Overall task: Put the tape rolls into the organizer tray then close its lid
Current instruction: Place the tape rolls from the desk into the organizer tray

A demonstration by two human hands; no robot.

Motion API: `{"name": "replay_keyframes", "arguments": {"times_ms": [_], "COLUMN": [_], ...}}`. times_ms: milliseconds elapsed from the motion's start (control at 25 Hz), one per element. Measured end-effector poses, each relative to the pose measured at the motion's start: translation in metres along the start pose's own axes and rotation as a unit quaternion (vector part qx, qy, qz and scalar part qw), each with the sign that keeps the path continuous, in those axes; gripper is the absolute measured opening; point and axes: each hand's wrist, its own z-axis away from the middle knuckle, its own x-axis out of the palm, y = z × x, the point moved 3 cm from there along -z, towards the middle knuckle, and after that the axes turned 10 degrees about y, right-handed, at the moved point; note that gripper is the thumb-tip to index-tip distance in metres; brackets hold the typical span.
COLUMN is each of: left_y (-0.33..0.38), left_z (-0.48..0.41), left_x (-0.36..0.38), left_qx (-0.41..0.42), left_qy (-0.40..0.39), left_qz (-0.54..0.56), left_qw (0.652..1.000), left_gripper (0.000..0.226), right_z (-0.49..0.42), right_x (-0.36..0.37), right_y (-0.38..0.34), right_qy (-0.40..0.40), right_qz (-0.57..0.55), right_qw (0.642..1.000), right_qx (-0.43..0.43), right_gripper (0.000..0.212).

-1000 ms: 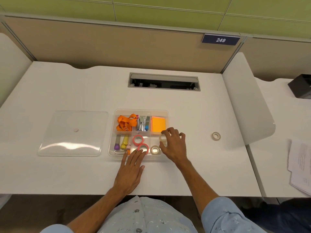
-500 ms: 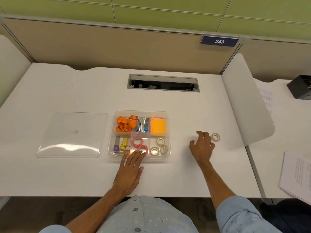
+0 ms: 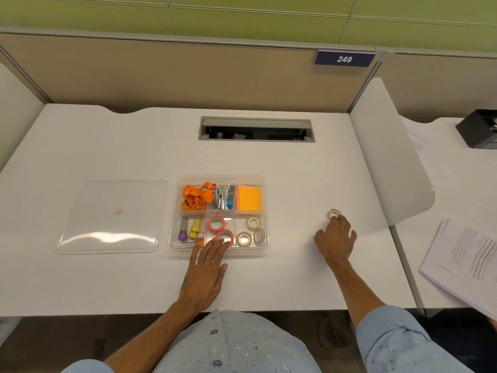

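A clear organizer tray (image 3: 266,211) sits mid-desk. Its front middle compartment holds two red tape rolls (image 3: 216,223), and its front right compartment holds three clear tape rolls (image 3: 244,238). The tray's clear lid (image 3: 113,216) lies flat on the desk to its left. One more clear tape roll (image 3: 334,212) lies on the desk to the right of the tray. My right hand (image 3: 336,239) is spread over the desk with a fingertip touching that roll. My left hand (image 3: 205,270) rests flat against the tray's front edge, fingertips on its rim.
The tray's other compartments hold an orange lanyard (image 3: 195,196), a stapler (image 3: 222,197), orange sticky notes (image 3: 248,199) and markers (image 3: 189,228). A cable slot (image 3: 256,129) lies behind. A white divider panel (image 3: 387,157) bounds the right side, with papers (image 3: 468,262) beyond.
My right hand let go of a clear roll in the tray's front right compartment, then moved right across the desk to the lone roll. The left hand stayed put.
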Motion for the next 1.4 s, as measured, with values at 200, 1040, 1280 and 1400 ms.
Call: {"name": "replay_keyframes", "arguments": {"times_ms": [200,1040,1280,1400], "left_y": [0.001,0.003,0.002,0.001], "left_z": [0.0,0.0,0.0,0.0], "left_x": [-0.002,-0.004,-0.006,-0.006], "left_qx": [-0.004,-0.011,-0.008,-0.008], "left_qy": [-0.006,-0.012,-0.009,-0.012], "left_qz": [-0.006,0.001,0.012,0.018], "left_qw": [1.0,1.0,1.0,1.0], "left_gripper": [0.057,0.057,0.057,0.057], "right_z": [0.012,0.065,0.065,0.062], "right_x": [0.005,-0.005,-0.01,-0.011], "right_y": [-0.007,-0.104,-0.102,-0.104], "right_qy": [0.014,-0.051,-0.041,-0.048], "right_qz": [-0.014,-0.166,-0.179,-0.18], "right_qw": [1.0,0.924,0.924,0.928], "right_qx": [-0.016,-0.34,-0.337,-0.323], "right_gripper": [0.049,0.045,0.045,0.042]}}
